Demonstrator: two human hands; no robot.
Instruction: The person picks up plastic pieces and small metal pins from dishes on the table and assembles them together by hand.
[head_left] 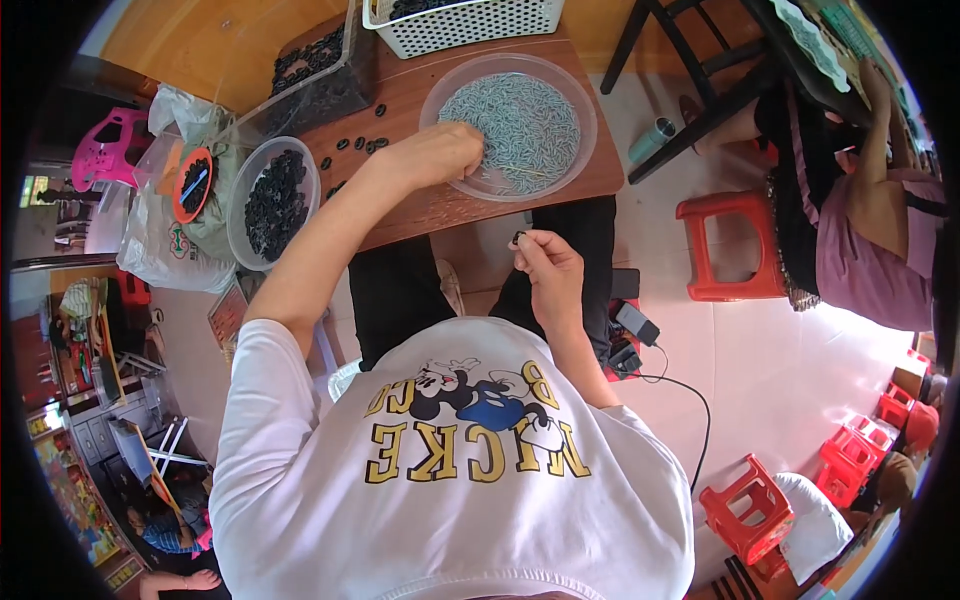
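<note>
My left hand (pixel 447 155) reaches over the left rim of a round translucent basin (pixel 440 92). Small pale blue-grey, rod-like pieces (pixel 520 125) fill the basin, and a thin yellowish stick (pixel 525 169) lies on them. The left fingers are curled closed at the pieces; what they pinch, if anything, is hidden. Just off the table's front edge, above my lap, my right hand (pixel 550 270) pinches a small black part (pixel 517 238) between thumb and fingertip. Several loose oval black parts (pixel 359 143) lie on the brown table (pixel 400 215) beyond my left forearm.
A tub of black parts (pixel 275 205) stands left of the table. Behind are a clear bin (pixel 325 85) and a white perforated basket (pixel 470 28), both holding black parts. At right are a red stool (pixel 735 245) and a seated person (pixel 870 230). A black cable (pixel 708 420) crosses the floor.
</note>
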